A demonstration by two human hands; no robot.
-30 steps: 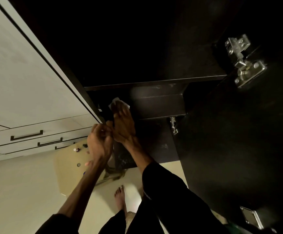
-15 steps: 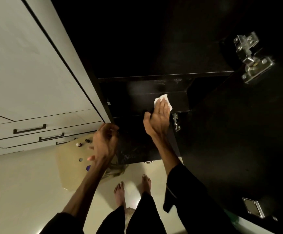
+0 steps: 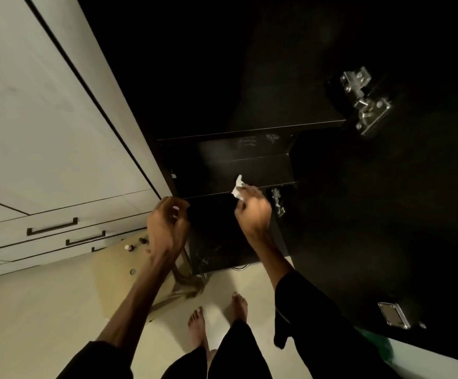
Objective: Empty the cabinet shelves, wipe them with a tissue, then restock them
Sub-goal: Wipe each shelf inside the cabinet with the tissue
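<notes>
The dark cabinet stands open before me, with bare black shelves [image 3: 252,173] stepped one below another. My right hand [image 3: 253,212] grips a crumpled white tissue [image 3: 238,188] at the front edge of a lower shelf, near its right end. My left hand [image 3: 166,225] hovers in front of the cabinet's left edge with fingers loosely curled, and I see nothing in it. The upper cabinet interior is too dark to make out.
The open cabinet door [image 3: 386,214] with metal hinges [image 3: 364,102] stands at the right. White drawers with dark handles [image 3: 51,227] are at the left. A beige stool [image 3: 118,272] holding small bottles [image 3: 128,247] sits on the floor by my bare feet [image 3: 197,326].
My right hand moved down and slightly left along the shelf, curling from a flat wiping palm into a grip on the tissue. My left hand stayed about where it was.
</notes>
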